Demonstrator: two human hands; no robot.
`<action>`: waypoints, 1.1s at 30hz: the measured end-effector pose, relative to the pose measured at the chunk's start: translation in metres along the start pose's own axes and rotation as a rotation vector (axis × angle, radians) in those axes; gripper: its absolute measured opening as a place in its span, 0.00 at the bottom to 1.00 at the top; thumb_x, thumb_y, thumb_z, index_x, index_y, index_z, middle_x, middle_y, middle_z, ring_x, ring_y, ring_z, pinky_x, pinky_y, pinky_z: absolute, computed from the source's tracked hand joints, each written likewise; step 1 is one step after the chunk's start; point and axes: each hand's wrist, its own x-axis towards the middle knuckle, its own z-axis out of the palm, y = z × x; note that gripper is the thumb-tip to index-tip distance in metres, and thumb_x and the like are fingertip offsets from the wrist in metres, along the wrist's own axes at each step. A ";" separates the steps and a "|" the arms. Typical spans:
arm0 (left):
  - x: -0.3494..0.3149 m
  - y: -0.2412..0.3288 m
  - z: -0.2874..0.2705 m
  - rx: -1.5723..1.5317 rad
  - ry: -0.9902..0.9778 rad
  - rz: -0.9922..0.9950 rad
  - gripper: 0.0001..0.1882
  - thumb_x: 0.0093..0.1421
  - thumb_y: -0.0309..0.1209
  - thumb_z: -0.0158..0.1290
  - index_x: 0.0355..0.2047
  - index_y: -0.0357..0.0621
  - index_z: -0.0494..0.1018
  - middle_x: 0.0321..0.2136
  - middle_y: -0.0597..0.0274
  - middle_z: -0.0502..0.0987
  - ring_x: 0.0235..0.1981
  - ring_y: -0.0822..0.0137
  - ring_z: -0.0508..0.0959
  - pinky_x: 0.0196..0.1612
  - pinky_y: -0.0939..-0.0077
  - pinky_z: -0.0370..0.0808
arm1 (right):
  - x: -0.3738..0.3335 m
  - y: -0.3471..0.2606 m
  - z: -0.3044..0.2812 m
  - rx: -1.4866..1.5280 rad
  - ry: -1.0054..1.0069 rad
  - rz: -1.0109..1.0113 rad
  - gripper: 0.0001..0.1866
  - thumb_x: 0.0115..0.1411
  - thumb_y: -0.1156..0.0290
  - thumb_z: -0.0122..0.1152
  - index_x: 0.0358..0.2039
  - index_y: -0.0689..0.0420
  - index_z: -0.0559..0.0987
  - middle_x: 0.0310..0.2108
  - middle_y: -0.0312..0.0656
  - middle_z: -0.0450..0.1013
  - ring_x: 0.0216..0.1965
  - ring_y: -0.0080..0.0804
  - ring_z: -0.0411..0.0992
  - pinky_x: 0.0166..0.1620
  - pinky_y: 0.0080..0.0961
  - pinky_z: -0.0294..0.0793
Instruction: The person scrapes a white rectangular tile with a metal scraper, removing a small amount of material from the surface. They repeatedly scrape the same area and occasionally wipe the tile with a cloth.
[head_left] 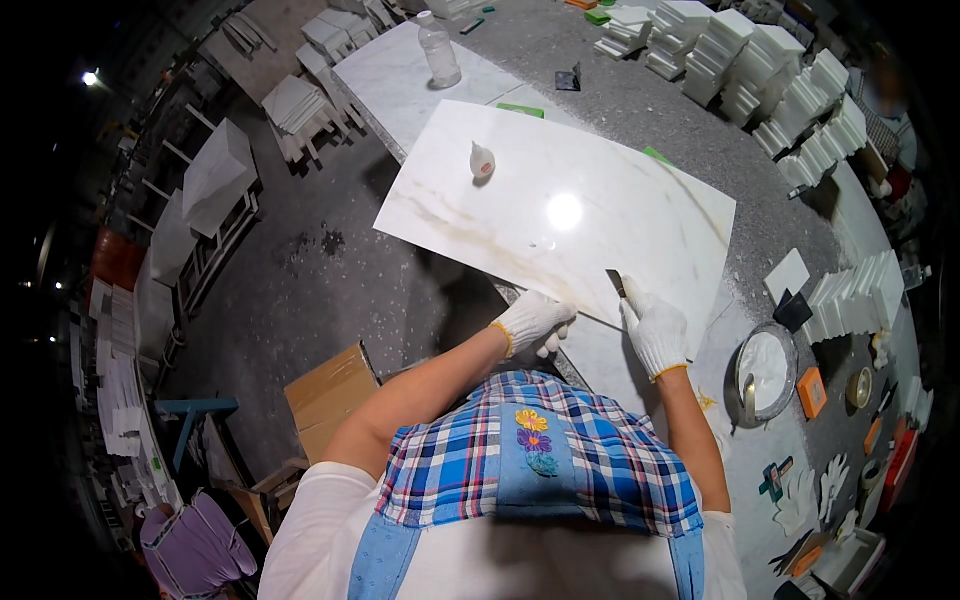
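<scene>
A large glossy white marble-look slab [480, 215] with tan veins lies at an angle before me. My left hand [535, 322], in a white knit glove, is curled at its near edge, thumb against the rim and fingers below it. Over the slab's near right part is my right hand [655, 330], gloved too and closed round a putty knife [616, 283], its dark blade pointing away from me. Toward the slab's far left stands a small white squeeze bottle [482, 162]. A few small light specks [543, 245] lie near the middle.
Beyond the slab stands a clear plastic bottle [438, 50]. At right are a bowl of white paste [765, 372], an orange block [812, 392], stacked white tiles [855, 297] and loose gloves [797, 503]. More tile stacks [720, 50] line the far right. A cardboard box [330, 395] sits at left.
</scene>
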 end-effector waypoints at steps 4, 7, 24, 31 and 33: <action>0.003 -0.001 0.000 0.016 -0.012 0.000 0.20 0.63 0.42 0.53 0.22 0.39 0.76 0.13 0.59 0.74 0.12 0.67 0.73 0.17 0.73 0.72 | 0.000 0.003 0.000 0.007 0.003 -0.020 0.21 0.64 0.57 0.61 0.57 0.41 0.77 0.27 0.45 0.78 0.27 0.49 0.78 0.31 0.46 0.76; 0.010 -0.009 -0.002 0.024 -0.014 0.010 0.20 0.63 0.42 0.53 0.22 0.39 0.76 0.13 0.60 0.74 0.12 0.68 0.73 0.17 0.73 0.71 | 0.001 0.002 -0.003 -0.006 -0.026 -0.037 0.20 0.64 0.57 0.61 0.57 0.40 0.77 0.26 0.45 0.78 0.27 0.49 0.78 0.30 0.46 0.75; 0.000 -0.001 0.001 -0.007 -0.013 0.009 0.20 0.64 0.43 0.52 0.22 0.39 0.76 0.12 0.59 0.74 0.11 0.68 0.72 0.16 0.74 0.69 | 0.004 0.005 -0.013 -0.017 -0.109 -0.072 0.18 0.65 0.57 0.59 0.55 0.39 0.76 0.25 0.45 0.77 0.26 0.49 0.77 0.30 0.47 0.75; 0.002 -0.006 -0.001 -0.041 -0.022 0.028 0.20 0.64 0.43 0.53 0.23 0.39 0.77 0.13 0.60 0.75 0.11 0.68 0.73 0.16 0.74 0.69 | 0.008 0.003 -0.023 -0.009 -0.195 -0.060 0.18 0.63 0.58 0.61 0.54 0.38 0.78 0.25 0.44 0.77 0.27 0.49 0.77 0.31 0.47 0.75; -0.003 -0.001 -0.001 -0.032 -0.038 0.013 0.20 0.64 0.43 0.53 0.24 0.39 0.77 0.14 0.60 0.75 0.12 0.68 0.73 0.16 0.74 0.70 | 0.006 0.007 -0.022 0.066 -0.209 -0.024 0.19 0.63 0.58 0.61 0.55 0.39 0.79 0.30 0.45 0.80 0.32 0.48 0.79 0.36 0.44 0.77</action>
